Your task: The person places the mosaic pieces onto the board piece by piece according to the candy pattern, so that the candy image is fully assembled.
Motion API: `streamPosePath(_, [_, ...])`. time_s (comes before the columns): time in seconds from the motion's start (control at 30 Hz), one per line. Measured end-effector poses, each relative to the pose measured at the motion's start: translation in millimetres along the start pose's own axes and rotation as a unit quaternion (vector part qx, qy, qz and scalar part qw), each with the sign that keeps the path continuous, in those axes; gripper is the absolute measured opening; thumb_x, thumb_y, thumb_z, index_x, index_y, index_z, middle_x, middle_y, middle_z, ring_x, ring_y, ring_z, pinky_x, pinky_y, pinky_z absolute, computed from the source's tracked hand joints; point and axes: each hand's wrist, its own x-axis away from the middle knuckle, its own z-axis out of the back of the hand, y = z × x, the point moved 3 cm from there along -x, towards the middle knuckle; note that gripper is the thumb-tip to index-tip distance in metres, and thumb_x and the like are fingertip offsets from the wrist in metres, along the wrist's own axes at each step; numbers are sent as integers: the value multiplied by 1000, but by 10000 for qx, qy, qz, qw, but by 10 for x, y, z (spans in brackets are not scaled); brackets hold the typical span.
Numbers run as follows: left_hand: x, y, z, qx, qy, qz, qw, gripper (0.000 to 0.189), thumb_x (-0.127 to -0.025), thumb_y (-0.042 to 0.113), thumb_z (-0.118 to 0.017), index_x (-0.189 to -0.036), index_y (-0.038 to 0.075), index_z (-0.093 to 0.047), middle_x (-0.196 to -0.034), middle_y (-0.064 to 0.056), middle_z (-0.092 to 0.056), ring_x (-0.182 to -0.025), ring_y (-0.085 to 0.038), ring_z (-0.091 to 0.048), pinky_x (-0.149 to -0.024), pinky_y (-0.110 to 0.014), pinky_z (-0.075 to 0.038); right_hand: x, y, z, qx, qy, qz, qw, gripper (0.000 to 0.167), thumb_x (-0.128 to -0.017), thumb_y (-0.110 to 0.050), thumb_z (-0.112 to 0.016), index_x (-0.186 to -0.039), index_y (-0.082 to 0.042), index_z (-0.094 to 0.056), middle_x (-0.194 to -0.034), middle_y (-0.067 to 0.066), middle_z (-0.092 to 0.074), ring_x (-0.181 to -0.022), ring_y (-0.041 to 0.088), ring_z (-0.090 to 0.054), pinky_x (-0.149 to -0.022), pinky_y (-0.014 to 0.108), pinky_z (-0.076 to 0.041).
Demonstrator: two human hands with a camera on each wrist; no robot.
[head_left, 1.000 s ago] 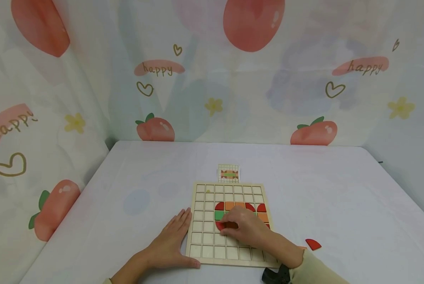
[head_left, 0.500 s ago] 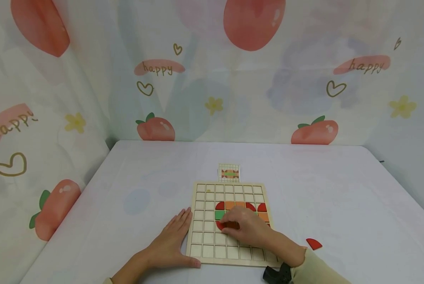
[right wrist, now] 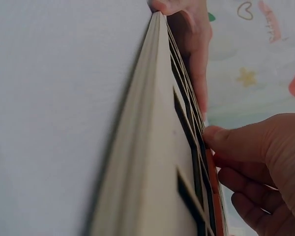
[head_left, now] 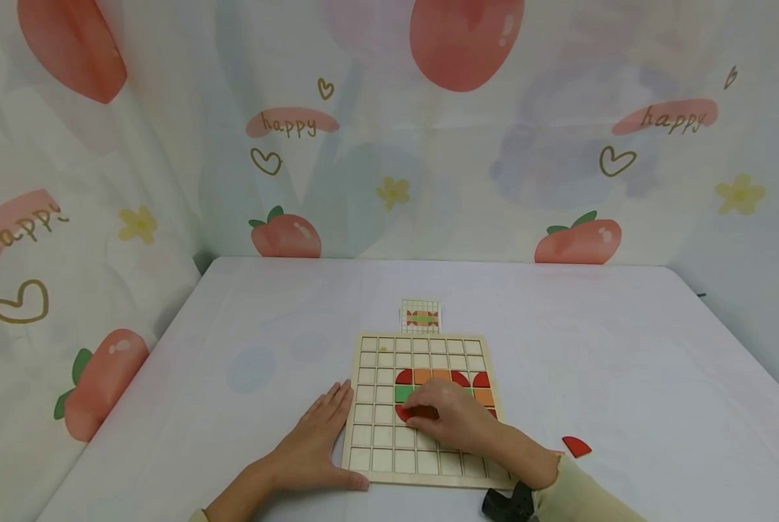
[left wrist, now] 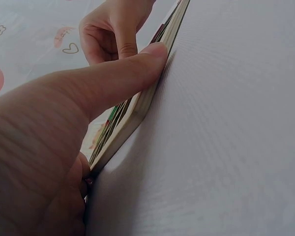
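Note:
A square wooden grid board (head_left: 381,459) lies on the table with orange, green and red tiles in its middle rows. My left hand (head_left: 311,442) rests at its near left corner, fingers straight along the left side and thumb at the front edge. In the left wrist view, the left thumb (left wrist: 132,73) lies on the board's rim. Reaching over the board, my right hand (head_left: 451,417) pinches a red quarter-circle tile (head_left: 401,413) at a cell below the green tile (head_left: 404,394). The right hand covers several middle cells. In the right wrist view, the right thumb (right wrist: 236,140) bends down to the board.
Behind the board lies a small pattern card (head_left: 421,317) with a coloured grid design. A loose red quarter-circle tile (head_left: 576,446) is to the right, beside a partly covered orange piece (head_left: 558,453). A black object (head_left: 507,505) sits by the right sleeve (head_left: 579,493).
The red tile at the right fingertips has shifted very slightly left. Both hands and the board otherwise stay in place.

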Motion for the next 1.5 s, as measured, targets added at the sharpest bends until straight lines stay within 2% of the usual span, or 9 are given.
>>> streamPosePath(0.27, [-1,-8,-10,-26,-11,31,10000,123,-63,80,-53,-147,3,-9,-153,-7,-5,-139,-20,1,-109,-43,-8,34,8,63,-520,83,-173,9985,17,-80,-16,-73,-96,-10,-70,-92,-6,-66,-83,10,-58,-70,23,-49])
streamPosePath(0.4, [0,-5,-23,-48,-18,36,10000,124,-62,81,-53,-147,3,-9,-153,-7,-5,-139,-20,1,-109,-43,-9,123,4,166,-414,234,-193,9987,14,-80,-15,-72,-94,-12,-70,-91,-7,-66,-83,9,-58,-70,25,-49])
streamPosePath(0.63, [6,-8,-19,-34,8,16,10000,124,-62,81,-53,-147,2,-9,-153,-8,-4,-139,-21,0,-109,-43,-9,326,57,348,-386,329,-628,9967,16,-79,-15,-73,-94,-11,-70,-90,-6,-67,-81,10,-59,-67,26,-51])
streamPosePath(0.8, [7,-10,-3,-49,32,-3,10000,124,-62,80,-54,-147,2,-9,-153,-8,-4,-138,-22,0,-109,-43,-9,406,89,425,-252,436,-550,9972,17,-78,-13,-74,-94,-10,-70,-90,-5,-67,-80,11,-60,-66,26,-50])
streamPosePath(0.87, [7,-8,-3,-33,32,-8,10000,124,-62,80,-54,-147,2,-9,-153,-8,-5,-139,-22,0,-109,-44,-9,446,93,459,-144,412,-647,9970,18,-78,-15,-74,-95,-10,-70,-91,-6,-67,-82,11,-60,-69,27,-51])
streamPosePath(1.03, [6,-13,-6,-56,16,4,10000,124,-62,81,-53,-147,2,-9,-153,-8,-4,-139,-22,0,-109,-44,-9,582,131,553,-116,304,-1353,9903,20,-79,-22,-73,-98,-14,-70,-93,-10,-66,-89,8,-59,-77,30,-50])
streamPosePath(1.2, [2,-18,4,-70,54,-3,10000,124,-62,81,-54,-147,2,-8,-153,-7,-4,-138,-21,1,-109,-43,-9,673,175,623,-105,366,-1447,9887,21,-79,-23,-73,-97,-14,-70,-93,-10,-67,-88,9,-61,-77,31,-51])
streamPosePath(1.4, [3,-21,-10,-70,65,-57,9999,124,-63,81,-54,-147,2,-9,-153,-8,-5,-138,-22,0,-109,-44,-10,845,191,748,-20,-33,-1814,9834,22,-79,-25,-73,-98,-15,-70,-94,-10,-66,-89,9,-60,-75,31,-50])
streamPosePath(1.5, [7,-21,-7,-82,93,-75,9999,124,-63,80,-54,-147,2,-9,-153,-8,-5,-138,-22,0,-109,-44,-10,900,200,795,32,-168,-1772,9840,24,-77,-26,-75,-97,-14,-70,-93,-10,-66,-88,10,-60,-75,32,-50])
